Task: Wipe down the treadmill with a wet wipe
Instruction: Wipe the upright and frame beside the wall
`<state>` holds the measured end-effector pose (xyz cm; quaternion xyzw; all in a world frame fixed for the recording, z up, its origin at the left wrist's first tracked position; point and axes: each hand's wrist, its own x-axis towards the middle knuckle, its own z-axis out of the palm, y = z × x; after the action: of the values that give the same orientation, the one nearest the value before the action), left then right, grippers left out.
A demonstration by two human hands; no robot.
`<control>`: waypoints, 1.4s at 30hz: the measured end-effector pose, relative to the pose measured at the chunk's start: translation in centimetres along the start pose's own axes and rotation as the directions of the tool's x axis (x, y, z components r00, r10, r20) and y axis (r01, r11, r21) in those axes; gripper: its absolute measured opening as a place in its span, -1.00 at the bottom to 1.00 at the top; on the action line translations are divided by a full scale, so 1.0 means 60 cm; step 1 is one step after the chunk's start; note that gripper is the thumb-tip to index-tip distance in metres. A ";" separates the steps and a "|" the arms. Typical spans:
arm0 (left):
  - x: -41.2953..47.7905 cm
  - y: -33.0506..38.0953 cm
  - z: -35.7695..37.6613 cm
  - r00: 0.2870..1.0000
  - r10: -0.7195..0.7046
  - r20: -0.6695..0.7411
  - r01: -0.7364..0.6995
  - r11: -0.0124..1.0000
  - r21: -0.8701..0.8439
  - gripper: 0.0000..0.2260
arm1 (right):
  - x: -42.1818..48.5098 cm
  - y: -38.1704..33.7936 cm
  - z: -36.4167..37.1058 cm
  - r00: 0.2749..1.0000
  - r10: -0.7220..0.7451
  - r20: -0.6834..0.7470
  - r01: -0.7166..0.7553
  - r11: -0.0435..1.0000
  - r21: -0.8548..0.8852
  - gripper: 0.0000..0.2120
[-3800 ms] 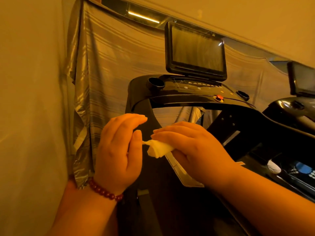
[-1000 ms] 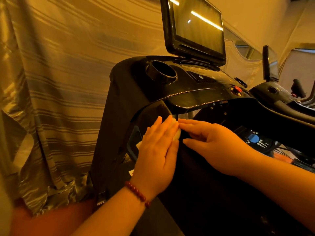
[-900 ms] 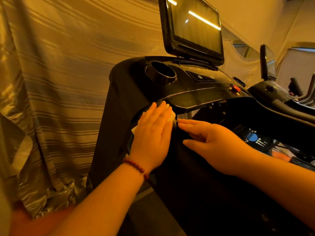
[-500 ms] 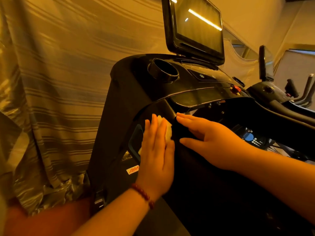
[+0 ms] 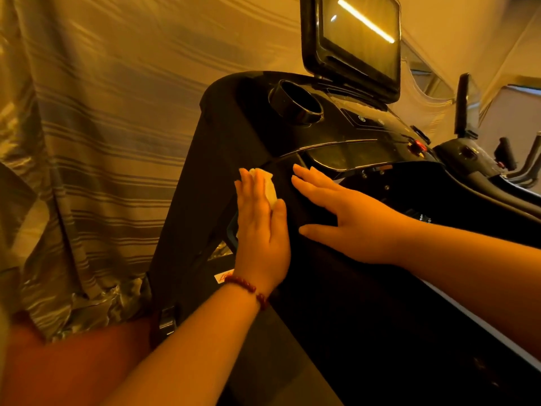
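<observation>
The left hand [image 5: 260,230] lies flat against the black treadmill [image 5: 205,171], fingers straight and together, pressing a folded white wet wipe [image 5: 268,186] onto the arm just below the console. The wipe sits under the fingers, and its edge shows past the fingertips and on the thumb side. It is pressed, not clenched. A red bead bracelet [image 5: 248,288] circles that wrist. Just to the right, apart from the wipe, the right hand [image 5: 348,221] rests palm down on the same dark arm, fingers extended and slightly spread, grasping nothing. Above both hands stand a round cup holder [image 5: 297,105] and a dark screen [image 5: 357,33]. A red button [image 5: 417,146] is beyond the right hand's fingertips. A striped curtain [image 5: 102,127] hangs to the left of the left hand.
</observation>
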<state>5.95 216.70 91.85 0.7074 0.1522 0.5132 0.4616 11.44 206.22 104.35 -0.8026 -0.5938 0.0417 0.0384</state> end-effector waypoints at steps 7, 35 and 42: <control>-0.060 -0.014 0.009 1.000 -0.024 -0.008 0.024 0.995 -0.093 -0.55 | 0.010 -0.007 0.002 0.997 -0.043 0.066 0.052 0.990 -0.131 -0.13; -0.011 -0.062 -0.008 0.939 -0.339 -0.054 0.324 0.928 -0.182 -0.42 | 0.018 -0.019 0.003 0.990 -0.076 0.116 0.095 0.981 -0.169 -0.17; -0.055 -0.049 0.010 0.960 -0.278 -0.039 0.268 0.949 -0.166 -0.39 | 0.021 -0.013 0.001 0.991 -0.083 0.104 0.093 0.992 -0.090 -0.20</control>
<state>5.82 215.69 87.51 0.6242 0.2215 0.4767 0.5779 11.04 207.67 104.33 -0.7735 -0.6311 0.0517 -0.0276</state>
